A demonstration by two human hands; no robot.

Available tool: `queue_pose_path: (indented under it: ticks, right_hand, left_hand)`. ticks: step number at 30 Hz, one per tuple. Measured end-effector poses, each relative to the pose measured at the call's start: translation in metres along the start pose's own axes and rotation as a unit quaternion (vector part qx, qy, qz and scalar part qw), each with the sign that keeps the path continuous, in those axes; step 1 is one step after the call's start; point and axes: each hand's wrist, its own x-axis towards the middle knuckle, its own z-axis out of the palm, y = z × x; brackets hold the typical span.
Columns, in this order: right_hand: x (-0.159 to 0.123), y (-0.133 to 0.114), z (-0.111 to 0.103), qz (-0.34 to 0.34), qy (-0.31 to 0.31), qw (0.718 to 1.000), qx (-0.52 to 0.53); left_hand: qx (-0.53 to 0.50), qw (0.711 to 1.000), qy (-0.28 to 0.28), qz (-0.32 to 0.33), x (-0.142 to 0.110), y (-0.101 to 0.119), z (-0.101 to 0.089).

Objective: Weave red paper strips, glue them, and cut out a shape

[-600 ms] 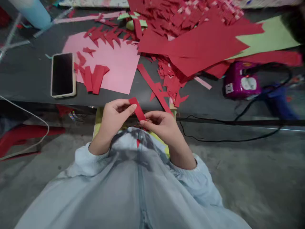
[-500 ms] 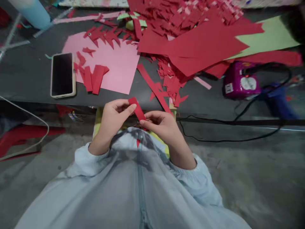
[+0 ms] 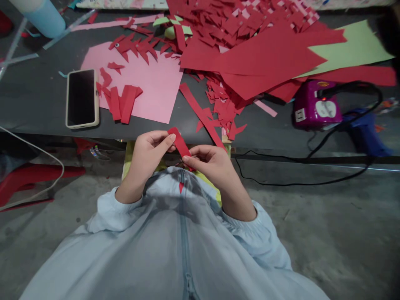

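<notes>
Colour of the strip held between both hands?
Plain red strip; shows best in the head view.

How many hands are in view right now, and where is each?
2. The left hand pinches the upper end of a red strip; the right hand holds its lower end. No other hand shows.

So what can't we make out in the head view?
Head view: part of the red strip, under the right hand's thumb.
Head view: left hand's index fingertip, behind the strip.
Head view: one end of the blue container, cut off by the top edge.
Head view: print on the white label, too small.
</notes>
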Motion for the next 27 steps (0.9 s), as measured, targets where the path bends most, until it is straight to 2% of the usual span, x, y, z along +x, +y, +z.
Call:
queue_pose_path:
  ticks: [4,10,16,27]
  right_hand:
    - [0.000,0.000,-0.001,0.003,0.003,1.000,0.018]
    - [-0.003,-0.002,-0.004,0.001,0.007,1.000,0.024]
    - [-0.004,-0.001,-0.007,0.007,0.041,0.999,0.027]
    - [-0.008,-0.010,-0.018,-0.071,0.123,0.990,-0.009]
  left_hand:
    - [-0.011,1.000,0.004,-0.001,0.001,-0.001,-0.001]
    - [0.005,0.999,0.046,0.022,0.001,-0.003,-0.004]
    - [0.004,0.998,0.063,0.029,0.002,-0.002,-0.007]
    - [-0.024,0.998,0.049,0.003,0.000,-0.002,-0.017]
